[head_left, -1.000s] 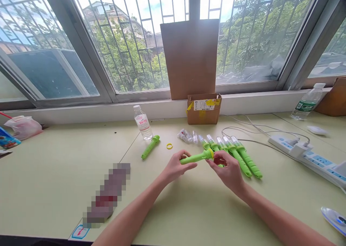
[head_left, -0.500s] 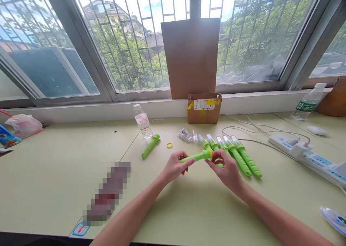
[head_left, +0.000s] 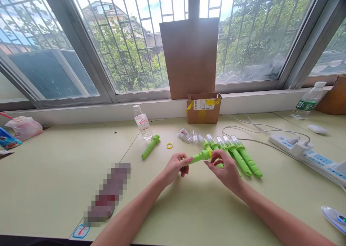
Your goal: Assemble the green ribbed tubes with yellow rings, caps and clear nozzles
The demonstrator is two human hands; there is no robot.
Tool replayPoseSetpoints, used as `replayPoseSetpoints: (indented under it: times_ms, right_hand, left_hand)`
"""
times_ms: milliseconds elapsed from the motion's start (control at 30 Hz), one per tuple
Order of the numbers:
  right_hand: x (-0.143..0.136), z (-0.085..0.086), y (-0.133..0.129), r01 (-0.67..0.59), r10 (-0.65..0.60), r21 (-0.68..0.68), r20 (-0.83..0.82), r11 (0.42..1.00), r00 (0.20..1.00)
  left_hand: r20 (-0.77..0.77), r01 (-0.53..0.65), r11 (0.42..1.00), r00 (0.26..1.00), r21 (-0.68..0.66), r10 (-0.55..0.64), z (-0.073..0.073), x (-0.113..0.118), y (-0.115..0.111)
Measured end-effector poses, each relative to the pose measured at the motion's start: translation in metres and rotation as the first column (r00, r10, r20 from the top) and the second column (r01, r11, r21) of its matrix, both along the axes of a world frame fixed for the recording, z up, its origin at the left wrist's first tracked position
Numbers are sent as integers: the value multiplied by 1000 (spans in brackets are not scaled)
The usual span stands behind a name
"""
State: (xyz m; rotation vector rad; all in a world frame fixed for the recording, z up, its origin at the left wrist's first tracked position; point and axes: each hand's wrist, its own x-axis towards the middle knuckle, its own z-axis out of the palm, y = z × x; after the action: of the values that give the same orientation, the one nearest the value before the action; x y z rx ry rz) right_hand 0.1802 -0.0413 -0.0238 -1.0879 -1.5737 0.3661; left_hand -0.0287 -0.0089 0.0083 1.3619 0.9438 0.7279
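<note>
My left hand (head_left: 177,168) is closed round the narrow end of a green plastic tube (head_left: 199,157), holding it nearly level above the table. A yellow ring (head_left: 209,153) sits at the tube's wider right end. There my right hand (head_left: 224,166) has its fingertips at the ring, its thumb below; part of the grip is hidden. Behind the right hand lie several similar green tubes (head_left: 244,156) with clear caps. A loose yellow ring (head_left: 169,145) and another green tube (head_left: 150,147) without a clear cap rest to the left, beyond my left hand.
Small clear caps (head_left: 186,135) lie before an open cardboard box (head_left: 204,112). A water bottle (head_left: 143,123) stands behind the left tube. On the right are a power strip (head_left: 313,159) with cables and another bottle (head_left: 308,101). A blurred-out object (head_left: 108,195) lies front left.
My left hand has slid along the green tube toward its ringed end, covering more of it. My right thumb has drawn slightly away from beneath the ring.
</note>
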Motion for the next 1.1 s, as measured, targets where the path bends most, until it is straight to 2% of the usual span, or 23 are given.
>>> replayPoseSetpoints:
  times_ms: [133,200,233,300,367,400,933,1000,1100]
  right_hand:
    - [1,-1,1,10,-11,26,13,1000,1000]
    - [2,-1,1,30,-30,40,10,999,999]
    - [2,0,0,42,-42,46,7,998,999]
    - [2,0,0,62,-62,44,3,997,998]
    - [2,0,-1,69,-69,32,4,997,998]
    - [2,0,-1,72,-72,28,2,997,997]
    - [-2,1,-3,-12,12,-18,-36,1000,999]
    - [-2,-1,-2,-17,16,-39,-39,999,999]
    - [-3,-3,0,-46,43,-62,-42,997,998]
  left_hand:
    - [-62,23,999,998,36,-21,1,1,-2]
    - [-145,-4,982,989,190,33,1,1,-4]
    - [-197,-14,949,977,314,80,1,1,-5]
    - [-292,10,819,937,574,193,0,0,-6]
    - [-357,73,681,889,729,286,-1,-2,-6]
    - [-385,107,641,869,760,312,-1,-3,-6]
    - [-491,348,371,758,861,429,-9,-10,-1]
    - [-492,355,361,755,863,434,-10,-11,-1]
    - [-483,328,387,765,862,427,-10,-11,-2]
